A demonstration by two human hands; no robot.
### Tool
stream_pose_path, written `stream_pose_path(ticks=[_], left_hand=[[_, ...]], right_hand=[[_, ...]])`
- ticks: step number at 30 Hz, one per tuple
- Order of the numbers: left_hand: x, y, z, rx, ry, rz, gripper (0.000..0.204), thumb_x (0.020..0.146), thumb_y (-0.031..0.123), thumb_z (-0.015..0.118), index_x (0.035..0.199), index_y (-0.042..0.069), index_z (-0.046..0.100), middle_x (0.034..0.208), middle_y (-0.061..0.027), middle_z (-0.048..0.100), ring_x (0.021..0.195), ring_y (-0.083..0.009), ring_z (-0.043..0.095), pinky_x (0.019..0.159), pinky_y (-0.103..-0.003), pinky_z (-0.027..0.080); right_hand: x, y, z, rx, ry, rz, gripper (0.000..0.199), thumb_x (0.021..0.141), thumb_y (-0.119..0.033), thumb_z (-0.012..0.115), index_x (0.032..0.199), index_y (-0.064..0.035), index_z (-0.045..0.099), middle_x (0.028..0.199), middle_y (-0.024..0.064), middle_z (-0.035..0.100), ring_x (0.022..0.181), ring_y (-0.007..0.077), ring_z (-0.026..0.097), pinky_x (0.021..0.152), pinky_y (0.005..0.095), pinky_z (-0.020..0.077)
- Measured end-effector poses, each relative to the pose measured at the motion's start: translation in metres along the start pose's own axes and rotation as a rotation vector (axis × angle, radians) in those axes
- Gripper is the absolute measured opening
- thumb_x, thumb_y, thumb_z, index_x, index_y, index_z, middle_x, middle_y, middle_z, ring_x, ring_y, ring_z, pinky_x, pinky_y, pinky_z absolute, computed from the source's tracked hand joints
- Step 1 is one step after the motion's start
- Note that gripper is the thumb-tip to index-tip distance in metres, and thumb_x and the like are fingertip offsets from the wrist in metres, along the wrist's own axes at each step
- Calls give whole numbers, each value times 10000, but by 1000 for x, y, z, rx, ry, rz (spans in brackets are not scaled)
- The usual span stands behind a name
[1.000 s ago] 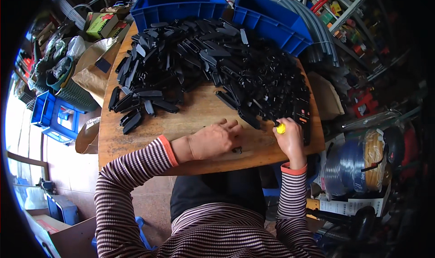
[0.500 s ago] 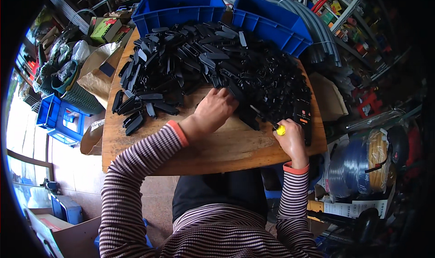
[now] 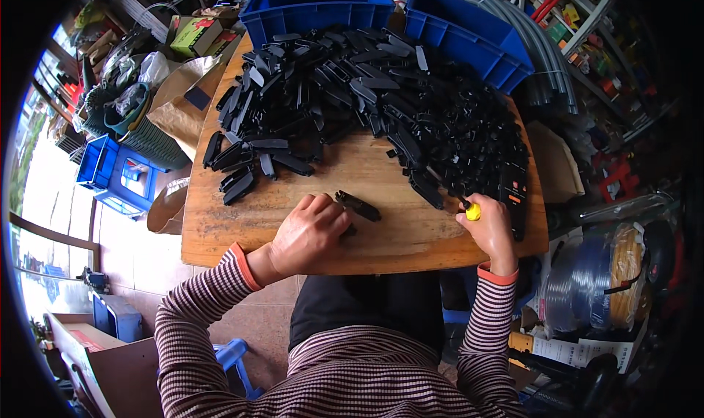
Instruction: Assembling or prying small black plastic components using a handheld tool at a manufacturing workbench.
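Note:
My left hand (image 3: 308, 235) rests on the wooden table (image 3: 220, 231) near its front edge, fingers closed on one black plastic part (image 3: 357, 205) that sticks out to the right. My right hand (image 3: 490, 229) sits at the table's front right, gripping a small screwdriver with a yellow handle end (image 3: 473, 211); its dark shaft points up-left toward the parts. A large heap of black plastic parts (image 3: 367, 103) covers the far half of the table.
Two blue plastic bins (image 3: 315, 4) (image 3: 469, 37) stand at the table's far edge. A few loose black parts (image 3: 238, 183) lie left of the heap. A dark tool with an orange label (image 3: 513, 194) lies beside my right hand. Boxes, crates and cable coils crowd the floor around.
My left hand reached into the heap, then drew back to the front edge with one black part. My right hand stayed in place with the screwdriver.

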State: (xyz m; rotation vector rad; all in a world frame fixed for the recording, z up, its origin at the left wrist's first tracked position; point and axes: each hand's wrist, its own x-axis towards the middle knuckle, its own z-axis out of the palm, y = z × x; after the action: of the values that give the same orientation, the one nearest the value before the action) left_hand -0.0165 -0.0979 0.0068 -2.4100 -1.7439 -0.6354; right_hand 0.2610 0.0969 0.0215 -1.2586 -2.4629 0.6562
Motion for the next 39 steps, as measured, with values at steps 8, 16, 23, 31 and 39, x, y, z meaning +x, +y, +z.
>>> stream_pose_path(ticks=[8, 16, 23, 31, 39], left_hand=[[49, 17, 28, 196, -125, 55, 373, 791, 188, 612, 1146, 73, 600, 994, -65, 598, 978, -224, 527, 835, -331, 423], [49, 22, 29, 106, -40, 120, 299, 802, 164, 573, 1086, 80, 613, 1031, -68, 599, 981, -197, 545, 808, -308, 429], [44, 22, 32, 146, 50, 211, 317, 768, 139, 588, 1070, 46, 611, 1030, -76, 590, 960, -198, 563, 788, -301, 447], [36, 25, 40, 98, 9, 198, 289, 763, 157, 591, 1019, 30, 628, 1052, -87, 614, 930, -184, 590, 749, -281, 460], [39, 24, 31, 151, 44, 225, 303, 764, 156, 590, 1033, 23, 634, 1141, -129, 626, 907, -174, 596, 732, -270, 461]], right_hand=[[-3, -17, -5, -24, 22, -9, 226, 741, -47, 769, 909, 0, 625, 825, 173, 679, 754, 330, 673, 677, 362, 522], [-2, -61, 24, 393, 202, -239, 161, 784, -17, 740, 870, -10, 603, 782, 133, 673, 689, 282, 675, 622, 315, 511], [23, -82, 48, 201, 173, -458, 156, 758, 48, 670, 879, -22, 602, 809, 114, 666, 734, 310, 660, 629, 359, 521], [33, -83, 51, -37, 60, -607, 220, 697, 88, 624, 891, -17, 610, 875, 130, 661, 825, 332, 645, 682, 400, 521], [52, -106, 20, 650, 75, -306, 76, 850, -32, 678, 861, -5, 609, 824, 68, 681, 648, 130, 619, 575, 251, 479]])
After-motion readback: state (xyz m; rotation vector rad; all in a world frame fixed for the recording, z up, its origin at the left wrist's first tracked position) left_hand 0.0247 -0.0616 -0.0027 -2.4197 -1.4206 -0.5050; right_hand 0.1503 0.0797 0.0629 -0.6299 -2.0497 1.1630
